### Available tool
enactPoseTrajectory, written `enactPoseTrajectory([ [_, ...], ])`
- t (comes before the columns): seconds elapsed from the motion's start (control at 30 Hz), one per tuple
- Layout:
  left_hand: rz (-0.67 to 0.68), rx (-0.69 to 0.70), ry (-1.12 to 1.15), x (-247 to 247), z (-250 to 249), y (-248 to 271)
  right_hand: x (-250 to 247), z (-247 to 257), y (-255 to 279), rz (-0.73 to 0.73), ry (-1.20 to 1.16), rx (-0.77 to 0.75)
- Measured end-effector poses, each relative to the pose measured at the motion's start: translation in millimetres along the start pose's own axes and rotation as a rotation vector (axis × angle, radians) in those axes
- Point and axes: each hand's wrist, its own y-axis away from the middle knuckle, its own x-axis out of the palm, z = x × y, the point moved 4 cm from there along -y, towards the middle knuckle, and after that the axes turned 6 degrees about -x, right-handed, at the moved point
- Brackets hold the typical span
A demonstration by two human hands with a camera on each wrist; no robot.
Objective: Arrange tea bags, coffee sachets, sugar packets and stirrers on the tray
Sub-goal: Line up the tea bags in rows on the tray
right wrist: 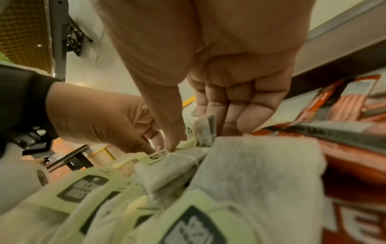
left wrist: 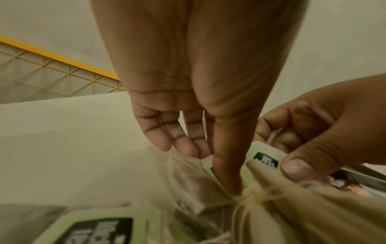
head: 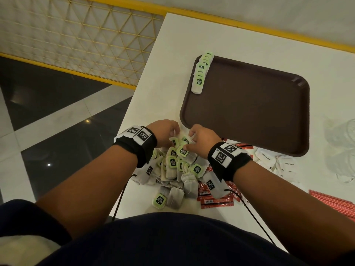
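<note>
A loose pile of tea bags [head: 175, 169] with green tags lies on the white table [head: 163, 89], just short of the brown tray [head: 247, 108]. Both hands work at the pile's far end. My left hand [head: 172, 135] pinches a tea bag [left wrist: 188, 178] between thumb and fingers. My right hand [head: 189, 140] pinches another tea bag [left wrist: 265, 160] by its tagged end, and that tea bag [right wrist: 205, 130] stands between thumb and curled fingers. A neat row of tea bags [head: 201, 72] lines the tray's left edge.
Red coffee sachets [head: 215, 199] lie right of the pile, partly under my right wrist. White sugar packets [head: 276, 162] sit by the tray's near right corner, red stirrers [head: 334, 204] at the right edge. Clear plastic wrap [head: 343, 146] lies far right. The table's left edge drops to the floor.
</note>
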Motion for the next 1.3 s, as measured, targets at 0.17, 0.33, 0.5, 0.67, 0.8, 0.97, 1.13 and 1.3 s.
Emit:
enactPoseTrajectory([
  [0.17, -0.022, -0.023, -0.086, 2.1, 2.0, 1.3, 2.8, -2.2, -2.6, 0.042, 0.046, 0.014],
  [0.33, -0.018, 0.030, -0.081, 0.0, 1.5, 2.5, 2.1, -2.9, -2.2, 0.045, 0.028, -0.030],
  [0.5, 0.012, 0.008, 0.049, -2.2, 4.3, 2.5, -3.0, -4.2, -3.1, 0.056, -0.001, -0.058],
  [0.67, 0.094, 0.047, -0.036, -3.4, 2.8, 0.4, -12.8, -6.3, -3.6, 0.064, -0.141, -0.082],
  [0.8, 0.081, 0.058, 0.002, -7.2, 1.2, -3.1, -19.0, -9.6, -5.7, 0.035, -0.172, -0.112],
  [0.97, -0.002, 0.046, 0.195, -29.7, 0.5, -7.5, -34.0, -21.3, -11.4, -0.026, -0.374, -0.101],
  [1.13, -0.204, -0.025, 0.526, -52.4, 0.9, -17.7, -55.1, -20.4, -13.1, -0.072, -0.608, -0.104],
  [1.3, -0.171, -0.077, 1.015, -56.2, -12.1, -26.2, -69.8, -6.5, -18.3, -0.123, -0.829, -0.148],
])
